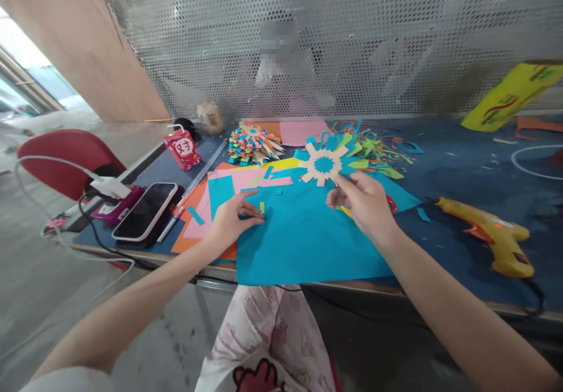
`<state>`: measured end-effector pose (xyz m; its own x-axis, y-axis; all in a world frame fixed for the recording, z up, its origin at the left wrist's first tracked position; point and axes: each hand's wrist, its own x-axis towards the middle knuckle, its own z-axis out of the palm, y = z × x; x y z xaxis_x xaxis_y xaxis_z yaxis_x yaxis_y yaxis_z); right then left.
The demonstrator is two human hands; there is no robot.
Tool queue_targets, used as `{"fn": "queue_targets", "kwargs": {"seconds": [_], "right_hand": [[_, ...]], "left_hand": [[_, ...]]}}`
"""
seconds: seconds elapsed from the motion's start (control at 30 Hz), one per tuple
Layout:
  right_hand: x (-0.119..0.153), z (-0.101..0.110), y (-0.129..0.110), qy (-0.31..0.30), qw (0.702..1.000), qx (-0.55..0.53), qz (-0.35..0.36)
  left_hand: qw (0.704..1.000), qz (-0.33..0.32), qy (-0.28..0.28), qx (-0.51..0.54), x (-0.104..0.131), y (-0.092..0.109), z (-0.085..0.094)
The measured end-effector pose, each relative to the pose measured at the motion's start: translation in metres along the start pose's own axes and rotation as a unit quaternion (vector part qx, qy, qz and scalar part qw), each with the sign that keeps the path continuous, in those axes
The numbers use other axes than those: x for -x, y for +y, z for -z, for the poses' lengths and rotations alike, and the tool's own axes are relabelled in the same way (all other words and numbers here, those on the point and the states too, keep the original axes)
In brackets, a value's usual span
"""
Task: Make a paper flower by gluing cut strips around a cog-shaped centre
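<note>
My right hand (363, 201) pinches the lower right edge of a pale peach paper ring (312, 166) with square tabs around it. The ring is tilted up above a large blue sheet of paper (299, 239), which shows through its round hole. Over the sheet's left side is my left hand (233, 219), its thumb and fingers apart. A small yellow-green paper strip (262, 208) shows right by those fingertips; whether they touch it I cannot tell. Part of a red-handled tool (391, 204) peeks out behind my right wrist.
A yellow glue gun (492, 233) lies at right. Behind are a fringed paper bundle (253, 144) and green scraps (378, 148). At left are a phone (147, 213), a red drink carton (182, 148) and a charger (109, 186) with trailing cables. A perforated metal panel (352, 46) borders the back.
</note>
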<state>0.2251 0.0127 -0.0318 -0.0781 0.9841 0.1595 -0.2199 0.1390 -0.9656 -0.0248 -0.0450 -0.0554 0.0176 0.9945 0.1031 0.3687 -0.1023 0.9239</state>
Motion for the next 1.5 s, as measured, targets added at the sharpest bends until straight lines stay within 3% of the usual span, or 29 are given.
{"fn": "queue_targets", "kwargs": {"seconds": [0.2, 0.33, 0.47, 0.6, 0.7, 0.87, 1.0, 1.1, 1.17, 1.27, 1.4, 1.5], "right_hand": [[-0.002, 0.003, -0.003, 0.017, 1.0, 0.007, 0.013], [-0.005, 0.006, -0.006, 0.058, 0.996, -0.021, 0.068], [-0.009, 0.008, -0.001, 0.1, 0.991, -0.039, 0.078], [-0.011, 0.005, 0.009, 0.045, 0.998, -0.012, -0.031], [-0.01, 0.001, 0.014, -0.009, 0.996, -0.005, -0.092], [-0.011, 0.0, 0.016, -0.002, 0.994, -0.013, -0.107], [-0.013, 0.002, 0.015, 0.012, 0.992, -0.02, -0.126], [-0.014, 0.001, 0.014, 0.016, 0.99, -0.025, -0.135], [-0.014, 0.0, 0.013, 0.014, 0.989, -0.026, -0.142], [-0.013, -0.002, 0.011, 0.013, 0.989, -0.029, -0.144], [-0.012, -0.001, 0.008, 0.007, 0.99, -0.032, -0.134], [-0.011, 0.0, 0.005, -0.004, 0.992, -0.028, -0.124]], "left_hand": [[0.999, -0.032, 0.007, -0.028, 0.001, 0.0, -0.001], [0.999, -0.032, 0.018, -0.032, -0.013, 0.008, 0.012], [0.993, -0.083, 0.077, 0.04, -0.036, 0.042, 0.028], [0.971, -0.2, 0.119, 0.052, -0.057, 0.095, 0.021], [0.957, -0.275, 0.067, 0.061, -0.082, 0.128, -0.01], [0.954, -0.284, -0.094, -0.026, -0.155, 0.152, -0.104], [0.931, -0.302, -0.122, -0.165, -0.21, 0.151, -0.163], [0.928, -0.298, -0.117, -0.191, -0.227, 0.149, -0.179], [0.929, -0.294, -0.099, -0.204, -0.229, 0.148, -0.176], [0.93, -0.294, -0.057, -0.215, -0.228, 0.147, -0.155], [0.93, -0.319, -0.006, -0.18, -0.222, 0.144, -0.101], [0.953, -0.269, -0.008, -0.138, -0.205, 0.135, -0.054]]}}
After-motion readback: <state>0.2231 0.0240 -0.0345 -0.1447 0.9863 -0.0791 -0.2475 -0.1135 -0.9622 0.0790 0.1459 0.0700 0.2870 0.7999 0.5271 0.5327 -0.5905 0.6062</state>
